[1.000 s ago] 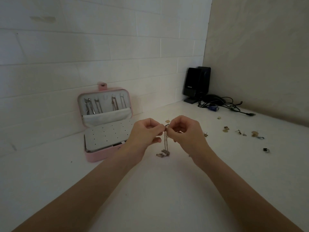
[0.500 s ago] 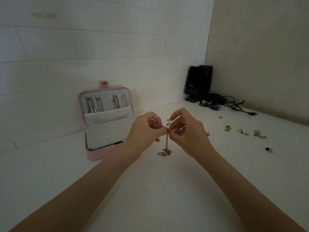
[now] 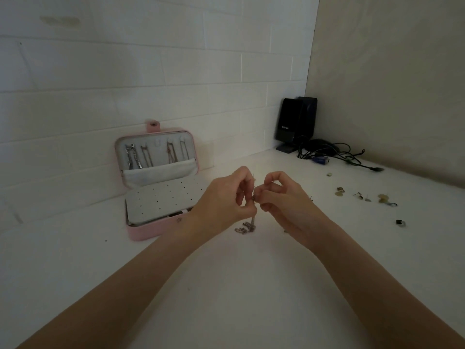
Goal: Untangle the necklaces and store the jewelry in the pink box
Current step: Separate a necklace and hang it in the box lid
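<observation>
Left hand (image 3: pixel 224 197) and right hand (image 3: pixel 281 197) raised close together above the white worktop (image 3: pixel 226 285), fingertips nearly touching, both pinching the top of a silver chain necklace (image 3: pixel 247 226). Chain hanging straight down from the pinch between the two hands, lower end pooled in a small heap on the worktop just below and between the wrists. Fingers of both hands curled; exact fingers on the chain too small to tell.

Pink jewelry box (image 3: pixel 156 190) open to the left of the left hand, near it but apart, lid propped upright against the white brick wall (image 3: pixel 151 71). Several necklaces (image 3: pixel 151 157) hung on hooks inside the lid above a fabric pocket; white perforated panel lying over the base.

Loose small jewelry pieces (image 3: pixel 364 197) scattered on the worktop well to the right of the right hand. Black speaker (image 3: pixel 294 122) and tangled black cables (image 3: pixel 334 154) in the far corner.
</observation>
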A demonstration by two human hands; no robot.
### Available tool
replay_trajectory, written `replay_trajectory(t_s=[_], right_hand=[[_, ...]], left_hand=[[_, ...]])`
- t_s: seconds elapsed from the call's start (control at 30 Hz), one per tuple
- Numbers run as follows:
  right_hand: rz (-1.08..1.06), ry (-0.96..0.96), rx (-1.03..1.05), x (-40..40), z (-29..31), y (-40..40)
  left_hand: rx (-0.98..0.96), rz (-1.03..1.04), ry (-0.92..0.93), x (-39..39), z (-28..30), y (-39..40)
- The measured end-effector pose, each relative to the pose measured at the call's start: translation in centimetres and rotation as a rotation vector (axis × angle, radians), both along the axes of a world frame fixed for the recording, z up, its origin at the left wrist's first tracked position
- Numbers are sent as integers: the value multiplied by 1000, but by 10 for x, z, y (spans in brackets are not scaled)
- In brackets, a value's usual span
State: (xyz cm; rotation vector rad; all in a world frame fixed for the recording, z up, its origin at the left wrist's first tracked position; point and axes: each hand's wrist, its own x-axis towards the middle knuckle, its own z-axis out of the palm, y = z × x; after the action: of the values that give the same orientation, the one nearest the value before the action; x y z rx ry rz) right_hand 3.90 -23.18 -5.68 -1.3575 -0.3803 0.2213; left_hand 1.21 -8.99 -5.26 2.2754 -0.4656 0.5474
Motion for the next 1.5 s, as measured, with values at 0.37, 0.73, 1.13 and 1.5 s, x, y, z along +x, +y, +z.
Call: replay_trajectory(t_s=[0.37, 0.73, 1.13, 1.5], right_hand=[[-159, -164, -119, -3, -1, 7], [-174, -133, -135, -2, -2, 2], [-213, -307, -386, 1, -2, 4], [-97, 27, -158, 2, -5, 4]], left_hand=[[-738, 60, 474, -3, 0, -2], [-822, 38, 526, -4, 1, -4], [-1063, -51, 692, -3, 5, -10], [-533, 191, 456, -1, -6, -5]])
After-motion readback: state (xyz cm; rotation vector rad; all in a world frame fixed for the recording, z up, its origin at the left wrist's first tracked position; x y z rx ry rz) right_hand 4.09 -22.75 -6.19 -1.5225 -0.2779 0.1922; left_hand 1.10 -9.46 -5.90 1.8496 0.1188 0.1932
